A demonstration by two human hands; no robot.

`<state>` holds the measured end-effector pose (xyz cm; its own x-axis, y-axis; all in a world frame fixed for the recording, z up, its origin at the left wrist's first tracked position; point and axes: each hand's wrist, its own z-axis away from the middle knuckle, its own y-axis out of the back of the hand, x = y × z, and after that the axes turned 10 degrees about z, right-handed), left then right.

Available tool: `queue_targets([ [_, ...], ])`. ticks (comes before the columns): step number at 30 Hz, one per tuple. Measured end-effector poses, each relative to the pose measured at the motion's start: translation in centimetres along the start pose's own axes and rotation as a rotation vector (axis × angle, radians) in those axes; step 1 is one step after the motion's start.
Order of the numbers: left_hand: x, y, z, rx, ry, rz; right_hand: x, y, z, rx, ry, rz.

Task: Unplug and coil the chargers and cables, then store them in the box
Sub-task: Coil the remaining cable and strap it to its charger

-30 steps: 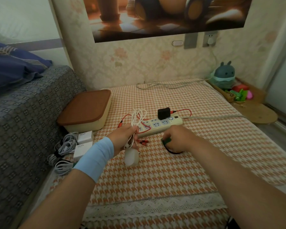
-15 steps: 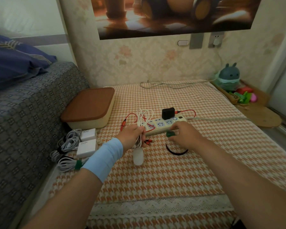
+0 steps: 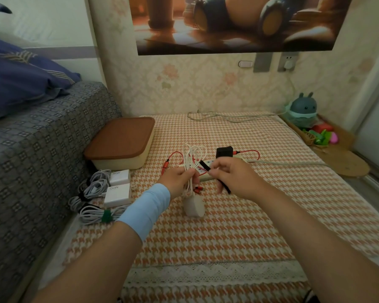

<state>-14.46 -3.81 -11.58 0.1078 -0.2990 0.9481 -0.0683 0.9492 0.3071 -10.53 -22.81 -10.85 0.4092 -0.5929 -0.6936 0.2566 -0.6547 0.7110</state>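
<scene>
My left hand grips a coiled white cable whose loops stick up above the fist; its round white charger hangs below onto the cloth. My right hand pinches a black strap and holds it up beside the coil. Behind the hands lies a white power strip with a black charger plugged in and a red cable running from it. The cream box with a brown lid stands shut at the back left.
Two white charger bricks with bundled grey cables lie at the left by the grey sofa. The strip's grey cord runs right. A toy figure and a small basket sit at the far right.
My right hand lifted the black strap off the cloth and brought it up next to the white coil. My left hand kept its grip and rose slightly.
</scene>
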Motion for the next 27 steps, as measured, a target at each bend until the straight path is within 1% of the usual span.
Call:
queue_targets([
  [2,-0.1,-0.2,0.0,0.0,0.014,0.06,-1.2,-0.3,0.4,0.03,0.048,-0.143],
  [5,-0.3,-0.9,-0.1,-0.001,0.021,0.074,-2.1,-1.3,0.6,0.073,0.008,-0.26],
  [8,-0.2,-1.6,0.1,-0.009,0.014,0.016,-2.1,-1.7,0.7,0.133,-0.1,-0.25],
  [12,-0.1,-1.5,0.2,-0.056,-0.02,-0.022,-2.2,-1.2,0.6,0.078,-0.245,-0.31],
  [14,0.0,-1.4,0.1,-0.119,-0.054,-0.104,-2.0,-0.9,0.6,0.066,-0.289,-0.313],
  [16,-0.2,-1.5,-0.1,-0.181,-0.048,-0.122,-1.8,-0.7,0.7,0.044,-0.327,-0.278],
  [17,-0.3,-1.4,0.0,-0.202,-0.033,-0.095,-1.6,-0.7,0.7,0.03,-0.345,-0.273],
  [19,-0.6,-1.4,0.1,-0.223,0.033,0.064,-1.5,-0.5,0.7,0.015,-0.365,-0.278],
  [22,-0.2,-2.0,0.1,-0.168,0.171,0.404,-1.6,-0.5,0.6,0.031,-0.367,-0.28],
  [23,-0.1,-2.2,-0.2,-0.13,0.198,0.453,-1.7,-0.6,0.6,0.031,-0.36,-0.275],
  [25,-0.1,-2.3,-0.6,-0.048,0.195,0.403,-1.7,-0.6,0.6,0.007,-0.329,-0.297],
  [27,0.1,-2.3,-0.7,-0.015,0.18,0.355,-1.6,-0.6,0.6,-0.035,-0.295,-0.354],
])
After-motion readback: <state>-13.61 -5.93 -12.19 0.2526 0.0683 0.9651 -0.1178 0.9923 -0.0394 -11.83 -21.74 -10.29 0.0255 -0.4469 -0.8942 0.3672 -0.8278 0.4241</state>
